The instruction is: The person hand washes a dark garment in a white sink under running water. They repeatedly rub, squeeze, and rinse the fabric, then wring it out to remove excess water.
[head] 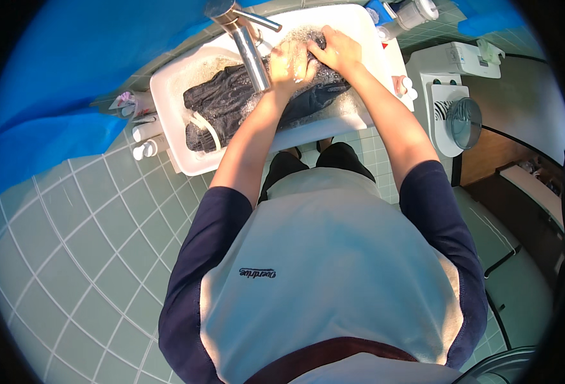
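A dark wet garment (224,101) lies bunched in soapy water in a white washbasin (167,156). Off its left end hangs a pale drawstring (210,129). My left hand (289,65), wet with suds, grips cloth near the basin's middle, just right of the tap spout. Close beside it, my right hand (340,50) holds a bunched fold of the same garment, with thumb and fingers around the cloth. Foam (306,33) gathers at the far side of my hands and partly covers the fabric.
The chrome tap (253,62) reaches over the basin, close to my left forearm. White bottles (145,139) stand beyond the left rim, and a clear container (414,17) beyond the far right corner. A toilet (443,129) with a transparent bowl (465,122) on its lid stands at right.
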The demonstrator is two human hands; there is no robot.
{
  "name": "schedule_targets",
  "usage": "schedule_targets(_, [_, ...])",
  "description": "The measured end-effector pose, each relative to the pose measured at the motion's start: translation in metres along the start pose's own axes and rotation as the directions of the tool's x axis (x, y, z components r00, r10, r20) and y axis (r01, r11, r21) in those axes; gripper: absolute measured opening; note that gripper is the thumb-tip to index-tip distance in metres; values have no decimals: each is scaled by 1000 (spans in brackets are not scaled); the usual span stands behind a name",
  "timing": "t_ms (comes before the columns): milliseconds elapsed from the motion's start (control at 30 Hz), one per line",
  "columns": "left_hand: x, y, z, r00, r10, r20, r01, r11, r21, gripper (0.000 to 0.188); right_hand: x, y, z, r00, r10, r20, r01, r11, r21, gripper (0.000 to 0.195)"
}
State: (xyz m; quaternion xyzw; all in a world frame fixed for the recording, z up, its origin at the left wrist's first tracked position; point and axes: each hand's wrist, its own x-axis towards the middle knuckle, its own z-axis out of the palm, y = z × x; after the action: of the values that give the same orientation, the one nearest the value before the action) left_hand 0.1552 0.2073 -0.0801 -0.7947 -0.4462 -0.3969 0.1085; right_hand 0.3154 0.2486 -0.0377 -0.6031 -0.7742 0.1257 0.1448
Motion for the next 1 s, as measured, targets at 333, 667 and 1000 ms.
schedule_targets(333, [-4,10,-69,839,-177,514,194,981,22,66,-116,-17,-72,961,-178,-214,230,940,252,33])
schedule_targets(667, [-9,17,-64,952,-93,290,77,995,65,45,-71,2,-50,987,9,-164,-22,996,-83,39])
schedule_targets(1000, [5,14,-44,894,-122,431,77,990,120,28,-42,-11,0,996,86,-23,-89,986,-139,46])
